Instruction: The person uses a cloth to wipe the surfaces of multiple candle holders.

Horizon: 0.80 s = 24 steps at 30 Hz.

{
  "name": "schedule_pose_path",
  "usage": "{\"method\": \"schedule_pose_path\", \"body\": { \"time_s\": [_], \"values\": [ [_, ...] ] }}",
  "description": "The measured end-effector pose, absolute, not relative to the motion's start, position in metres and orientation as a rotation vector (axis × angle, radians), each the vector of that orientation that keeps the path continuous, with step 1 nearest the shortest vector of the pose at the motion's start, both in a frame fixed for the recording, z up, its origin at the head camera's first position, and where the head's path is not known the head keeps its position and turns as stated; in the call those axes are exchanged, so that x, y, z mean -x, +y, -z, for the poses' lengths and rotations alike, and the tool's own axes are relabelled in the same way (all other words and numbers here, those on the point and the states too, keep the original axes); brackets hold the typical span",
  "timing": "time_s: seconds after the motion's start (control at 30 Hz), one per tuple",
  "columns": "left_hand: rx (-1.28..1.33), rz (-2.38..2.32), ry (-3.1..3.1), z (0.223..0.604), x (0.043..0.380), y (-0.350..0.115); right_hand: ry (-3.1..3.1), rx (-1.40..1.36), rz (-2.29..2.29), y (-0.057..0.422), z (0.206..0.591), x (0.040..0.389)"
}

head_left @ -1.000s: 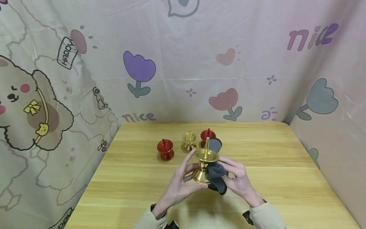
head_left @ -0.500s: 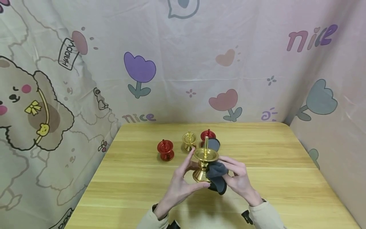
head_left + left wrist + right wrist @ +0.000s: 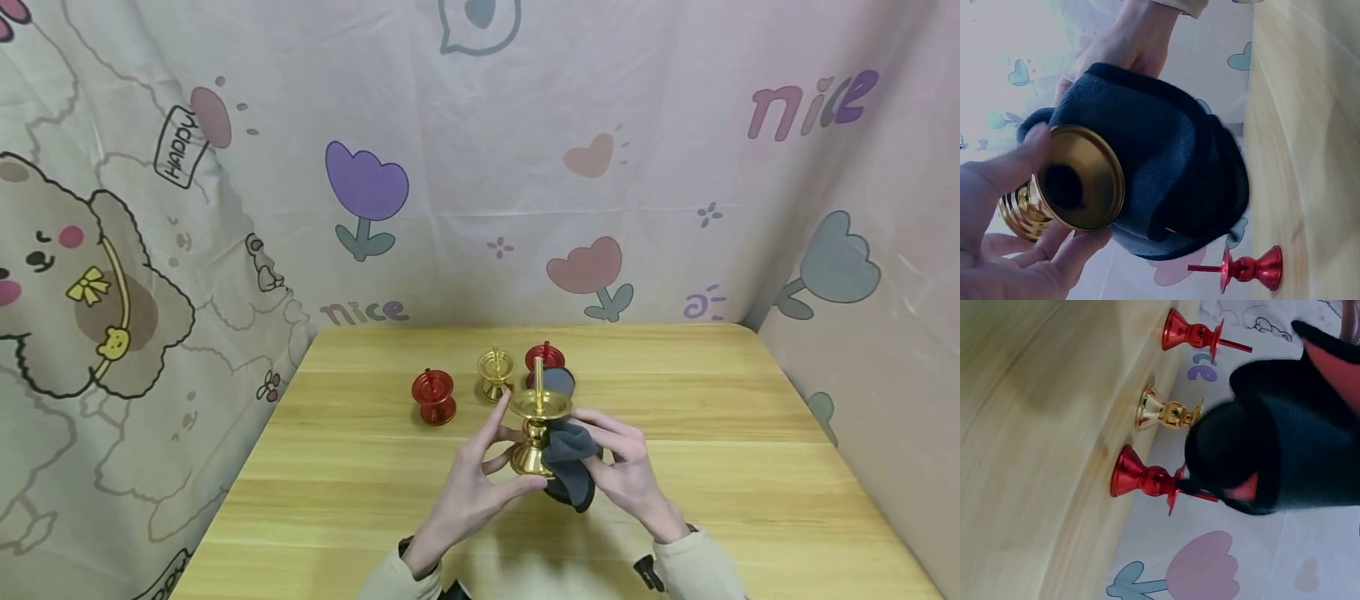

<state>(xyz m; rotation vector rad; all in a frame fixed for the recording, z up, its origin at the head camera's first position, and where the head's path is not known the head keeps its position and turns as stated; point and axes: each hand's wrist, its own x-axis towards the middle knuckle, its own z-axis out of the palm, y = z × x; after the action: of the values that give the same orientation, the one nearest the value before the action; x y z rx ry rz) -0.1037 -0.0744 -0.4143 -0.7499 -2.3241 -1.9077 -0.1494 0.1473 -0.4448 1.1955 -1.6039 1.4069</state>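
Observation:
A gold candle holder (image 3: pixel 534 458) with an upright spike is held above the table. My left hand (image 3: pixel 468 492) grips it, thumb at the base and a forefinger near the dish rim; the left wrist view shows the underside of its base (image 3: pixel 1100 181). My right hand (image 3: pixel 626 471) pinches a dark grey cloth (image 3: pixel 567 454) bunched against the holder's right side. In the left wrist view the cloth (image 3: pixel 1141 144) lies beside the base. The right wrist view shows folded cloth (image 3: pixel 1310 450) but hides most of the right hand.
Behind the hands stand a red candle holder (image 3: pixel 435 396) at left, a smaller-looking gold one (image 3: pixel 495 375), and another red one (image 3: pixel 543 357) partly covered by the cloth. All are on the wooden table (image 3: pixel 337 475). A printed fabric backdrop (image 3: pixel 480 167) hangs behind and at both sides.
The held gold candle holder has turned slightly and looks more upright, and the left fingers have shifted a little around it. The cloth stays against its right side.

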Motion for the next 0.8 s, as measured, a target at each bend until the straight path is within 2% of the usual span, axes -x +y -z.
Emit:
{"method": "schedule_pose_path", "body": {
  "time_s": [0.27,0.53,0.8],
  "values": [
    [0.934,1.925,-2.231,0.4192,0.1055,-0.0783,-1.520,-1.227,-1.532,0.1462,0.4422,0.1504],
    [0.702,1.881,-2.285,0.4164,0.1015,-0.0691,-1.514,-1.215,-1.478,0.1404,0.4433,0.1500],
    [0.830,1.971,-2.196,0.4162,0.1042,-0.0754,-1.481,-1.206,-1.600,0.1397,0.4422,0.1491]
  ]
}}
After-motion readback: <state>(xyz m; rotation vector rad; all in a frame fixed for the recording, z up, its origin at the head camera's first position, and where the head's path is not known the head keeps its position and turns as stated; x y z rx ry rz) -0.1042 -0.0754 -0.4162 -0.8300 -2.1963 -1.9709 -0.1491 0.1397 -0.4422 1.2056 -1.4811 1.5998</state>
